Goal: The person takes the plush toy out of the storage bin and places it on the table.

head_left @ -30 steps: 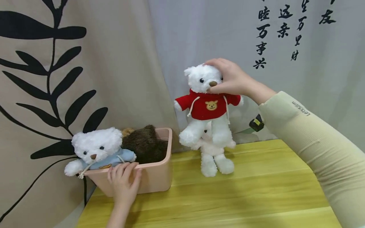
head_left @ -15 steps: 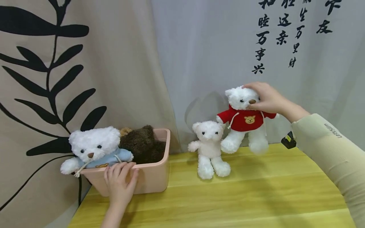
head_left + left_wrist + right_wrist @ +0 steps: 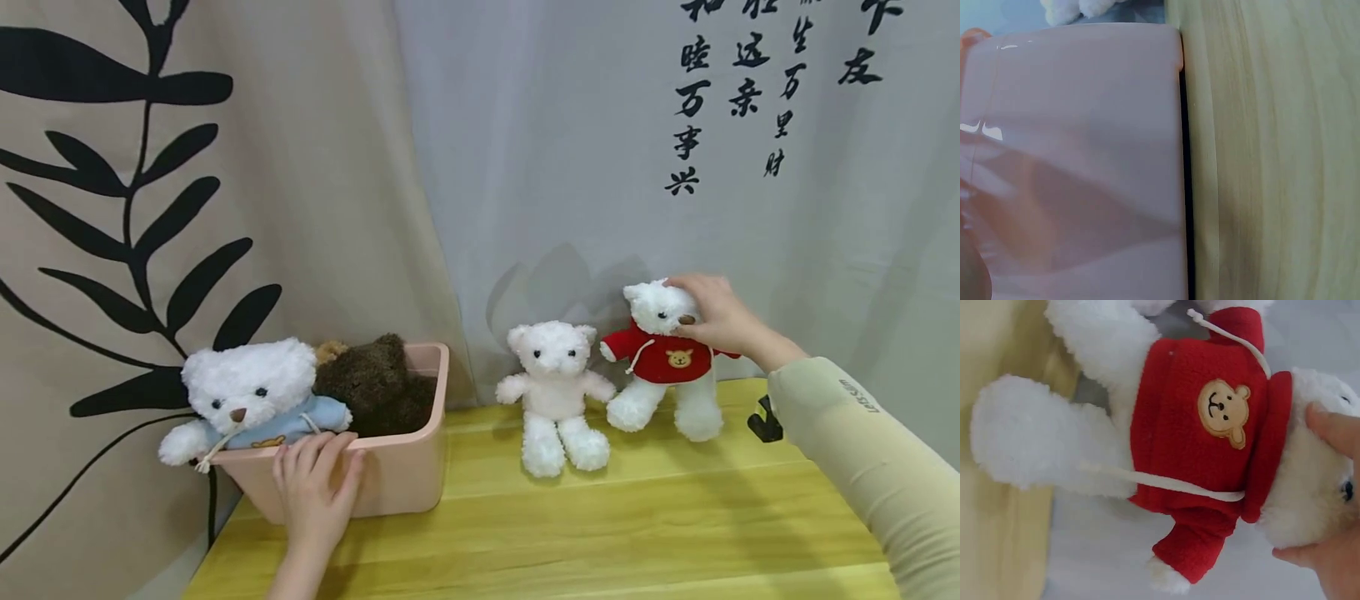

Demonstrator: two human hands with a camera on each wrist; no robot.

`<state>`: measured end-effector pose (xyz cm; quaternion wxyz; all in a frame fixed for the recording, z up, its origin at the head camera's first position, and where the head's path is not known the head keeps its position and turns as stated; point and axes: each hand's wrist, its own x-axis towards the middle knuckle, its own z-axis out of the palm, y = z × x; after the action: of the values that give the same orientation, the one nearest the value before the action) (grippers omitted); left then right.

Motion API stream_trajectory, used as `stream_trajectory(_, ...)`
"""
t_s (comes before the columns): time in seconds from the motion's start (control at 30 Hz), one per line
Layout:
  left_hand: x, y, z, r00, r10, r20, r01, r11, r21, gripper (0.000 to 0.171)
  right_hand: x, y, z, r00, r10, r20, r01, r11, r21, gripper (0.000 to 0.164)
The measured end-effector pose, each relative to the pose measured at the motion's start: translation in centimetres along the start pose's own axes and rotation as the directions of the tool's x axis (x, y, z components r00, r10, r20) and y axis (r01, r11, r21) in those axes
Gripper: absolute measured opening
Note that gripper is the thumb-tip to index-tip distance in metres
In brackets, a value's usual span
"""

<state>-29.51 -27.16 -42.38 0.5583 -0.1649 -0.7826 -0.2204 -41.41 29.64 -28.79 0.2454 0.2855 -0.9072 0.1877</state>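
My right hand (image 3: 722, 319) is holding the bear in the red top (image 3: 666, 363) by its head, with my thumb by its nose and my fingers around the other side. The bear goes down and a bit to the left from that hand, head up and feet down, so its long way is almost straight up and down. Its tummy looks out toward me, with the little bear face showing on it. I can't tell if its feet touch the counter (image 3: 540, 537) or hang just over it. My right hand is much nearer to it than my left, which is well away on the other side. My left hand (image 3: 313, 479) grips the front edge of the pink bin (image 3: 408, 473), fingers over the top and thumb down the outside. In that bin, just past my left hand, a bear in a blue top (image 3: 251, 379) leans out over the edge, and a dark brown toy (image 3: 367, 375) sits behind it. Between my two hands, the plain white bear (image 3: 553, 398) sits up on the counter, just left of the red-top one. The two are so close that I can't tell if they touch. That is the spot that matters: the side of my bear by the plain one.
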Motion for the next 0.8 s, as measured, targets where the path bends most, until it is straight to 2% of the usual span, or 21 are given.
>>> stream_trajectory(0.17,0.1,0.2,0.1,1.0,0.003,-0.001,-0.003,1.0,-0.001,0.04,-0.9,1.0,1.3,1.0,0.0,0.03,0.0,1.0,0.013,0.064)
stream_trajectory(0.33,0.1,0.1,0.0,1.0,0.007,-0.012,-0.007,1.0,0.004,0.041,-0.5,1.1,2.0,0.998,-0.014,0.056,0.014,1.0,0.009,0.063)
stream_trajectory(0.6,0.3,0.3,-0.3,1.0,0.015,-0.026,-0.015,1.0,0.016,0.04,-0.1,1.1,4.7,0.998,-0.061,0.03,0.06,0.998,0.019,0.064)
stream_trajectory(0.8,0.2,0.6,0.0,1.0,0.016,-0.019,-0.016,1.0,0.01,0.039,-0.7,1.9,6.9,0.995,-0.022,0.101,0.022,1.0,0.002,0.074)
